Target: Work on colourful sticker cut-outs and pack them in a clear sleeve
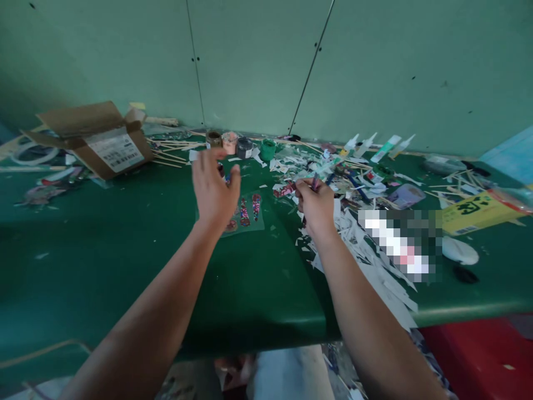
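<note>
My left hand hovers over the green table, fingers curled in a pinch on a small thin blue item I cannot make out. Just beneath it lies a clear sheet with several patterned paper pieces on it. My right hand is closed on a small rolled, patterned paper piece, held at the edge of a heap of paper scraps. Both forearms reach in from the bottom of the view.
An open cardboard box sits at the back left. Small paint jars line the wall beside wooden sticks. Glue tubes, a yellow box and a white disc lie on the right. White paper strips spill over the front edge.
</note>
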Demonstrator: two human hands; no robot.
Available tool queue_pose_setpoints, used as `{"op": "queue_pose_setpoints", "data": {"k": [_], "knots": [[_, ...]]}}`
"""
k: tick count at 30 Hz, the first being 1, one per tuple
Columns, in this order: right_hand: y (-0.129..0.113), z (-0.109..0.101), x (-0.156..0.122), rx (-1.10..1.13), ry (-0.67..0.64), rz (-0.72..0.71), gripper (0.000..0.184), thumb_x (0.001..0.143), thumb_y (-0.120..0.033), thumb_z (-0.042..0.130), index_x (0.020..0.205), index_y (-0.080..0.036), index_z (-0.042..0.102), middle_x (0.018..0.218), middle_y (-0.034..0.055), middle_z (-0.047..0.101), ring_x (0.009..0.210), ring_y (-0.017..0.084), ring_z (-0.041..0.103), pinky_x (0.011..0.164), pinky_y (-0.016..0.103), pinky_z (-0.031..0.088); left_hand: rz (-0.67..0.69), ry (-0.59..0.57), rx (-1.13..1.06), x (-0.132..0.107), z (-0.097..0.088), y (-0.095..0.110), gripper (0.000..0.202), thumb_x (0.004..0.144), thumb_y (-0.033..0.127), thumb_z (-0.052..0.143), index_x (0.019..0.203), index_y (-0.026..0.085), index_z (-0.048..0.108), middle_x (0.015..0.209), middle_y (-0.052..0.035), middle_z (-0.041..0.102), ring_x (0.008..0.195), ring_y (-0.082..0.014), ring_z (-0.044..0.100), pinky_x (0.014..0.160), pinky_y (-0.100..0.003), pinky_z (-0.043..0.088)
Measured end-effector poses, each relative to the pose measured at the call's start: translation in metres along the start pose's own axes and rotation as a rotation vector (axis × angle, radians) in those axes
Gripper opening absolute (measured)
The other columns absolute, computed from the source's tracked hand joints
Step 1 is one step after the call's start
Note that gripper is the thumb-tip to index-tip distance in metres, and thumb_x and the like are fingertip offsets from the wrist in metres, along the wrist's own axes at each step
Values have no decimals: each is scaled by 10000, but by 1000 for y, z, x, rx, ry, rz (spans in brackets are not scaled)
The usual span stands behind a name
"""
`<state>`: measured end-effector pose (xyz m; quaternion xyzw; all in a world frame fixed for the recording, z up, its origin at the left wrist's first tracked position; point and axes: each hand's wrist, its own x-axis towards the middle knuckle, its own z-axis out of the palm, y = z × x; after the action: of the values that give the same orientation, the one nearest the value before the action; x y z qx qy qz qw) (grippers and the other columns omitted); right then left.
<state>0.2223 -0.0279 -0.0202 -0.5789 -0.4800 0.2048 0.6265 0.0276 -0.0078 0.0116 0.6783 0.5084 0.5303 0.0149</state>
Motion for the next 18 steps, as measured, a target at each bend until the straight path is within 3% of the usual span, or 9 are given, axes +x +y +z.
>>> {"op": "queue_pose_setpoints", "data": {"k": [3,5,6,8,11,18], "knots": [[-3,2,-2,-1,7,31,143,767,-315,580,675,-215,532,508,-51,500,406,96,406,433,248,323,-159,76,143,9,-1,-23,646,720,237,714,1286,160,412,1369,-219,461,1253,-377,430,964,-490,376],[-4,2,-3,-4,22,56,99,741,-279,586,684,-213,539,510,-50,521,390,96,399,422,250,312,-284,-55,187,12,1,-37,851,626,276,789,1352,174,355,1371,-226,484,1256,-440,427,963,-571,359],[-4,2,-4,-7,36,67,78,731,-266,588,695,-210,546,513,-48,530,388,98,401,420,251,312,-317,-132,204,13,3,-43,847,612,293,797,1337,171,375,1301,-228,549,1228,-451,459,960,-597,351],[-5,2,-4,-10,68,81,56,722,-252,587,715,-204,558,527,-43,545,404,103,422,431,253,325,-349,-176,217,14,6,-49,681,621,300,784,1218,163,485,1157,-221,643,1170,-443,521,963,-611,341],[-7,4,-4,-2,70,87,64,738,-264,573,739,-201,561,551,-36,558,437,105,449,456,254,350,-378,-98,174,18,10,-51,476,653,317,751,1060,173,550,1085,-194,680,1096,-401,591,939,-560,396],[-35,32,8,-60,-167,114,52,759,-223,558,717,-196,569,608,13,618,478,110,474,488,272,386,-439,147,-97,26,18,-58,494,665,266,729,1092,209,488,1160,-115,653,1032,-261,650,876,-357,498]]}}
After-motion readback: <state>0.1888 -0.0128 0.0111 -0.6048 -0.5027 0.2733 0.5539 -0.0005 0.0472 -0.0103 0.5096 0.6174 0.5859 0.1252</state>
